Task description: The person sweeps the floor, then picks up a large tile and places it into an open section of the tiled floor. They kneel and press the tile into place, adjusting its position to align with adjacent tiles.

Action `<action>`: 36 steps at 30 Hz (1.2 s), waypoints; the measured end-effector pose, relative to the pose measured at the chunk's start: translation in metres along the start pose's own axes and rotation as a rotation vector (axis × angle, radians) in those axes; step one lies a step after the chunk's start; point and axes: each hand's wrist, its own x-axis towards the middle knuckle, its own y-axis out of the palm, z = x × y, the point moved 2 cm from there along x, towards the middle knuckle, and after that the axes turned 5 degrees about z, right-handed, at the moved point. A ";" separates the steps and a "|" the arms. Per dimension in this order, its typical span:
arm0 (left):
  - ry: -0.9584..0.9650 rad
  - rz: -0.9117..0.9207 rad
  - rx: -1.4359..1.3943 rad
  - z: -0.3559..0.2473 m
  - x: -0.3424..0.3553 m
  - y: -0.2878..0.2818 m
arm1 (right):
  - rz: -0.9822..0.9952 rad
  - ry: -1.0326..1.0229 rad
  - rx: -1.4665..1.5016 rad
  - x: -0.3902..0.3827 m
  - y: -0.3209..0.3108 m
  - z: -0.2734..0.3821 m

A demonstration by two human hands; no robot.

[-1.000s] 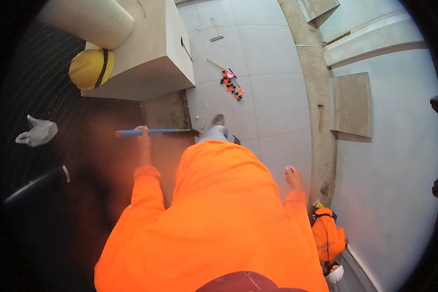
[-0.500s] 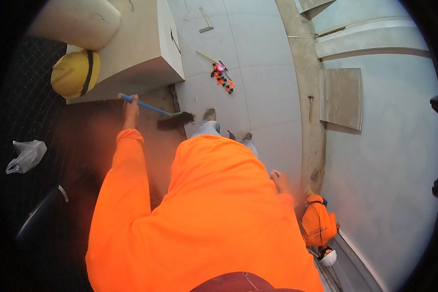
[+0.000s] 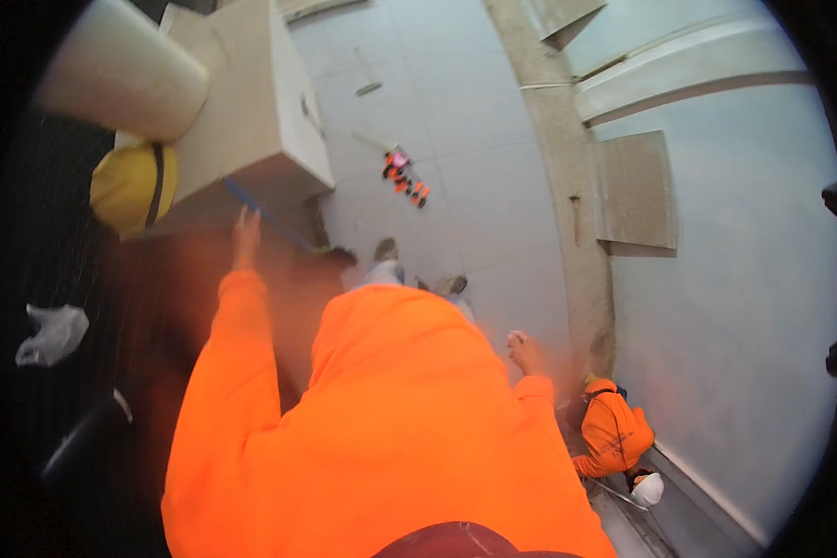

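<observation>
My left hand [image 3: 246,232] grips a broom's blue handle [image 3: 242,193], slanting down toward dark bristles [image 3: 335,259] low beside the pale block [image 3: 232,102]. My right hand [image 3: 524,352] hangs beside my orange top, fingers curled; whether anything is inside them is hidden. On the grey tiled floor [image 3: 474,186] beyond my shoes lies a cluster of small orange and black pieces [image 3: 409,189] with a pink round item [image 3: 400,160]. Motion blurs the view.
A yellow hard hat [image 3: 126,186] and pale cylinder [image 3: 126,70] are at upper left, a plastic bag [image 3: 51,335] on the dark mesh. Boards [image 3: 632,186] lie at right. A co-worker in orange with a white helmet [image 3: 614,428] is at lower right.
The broom swung from level to slanting, its handle end higher, as my left hand moved left and up. My right hand shifted left and down. The view moved and blurred.
</observation>
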 end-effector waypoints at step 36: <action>0.505 0.870 0.497 -0.093 -0.013 0.165 | -0.111 0.362 0.533 0.036 0.084 0.007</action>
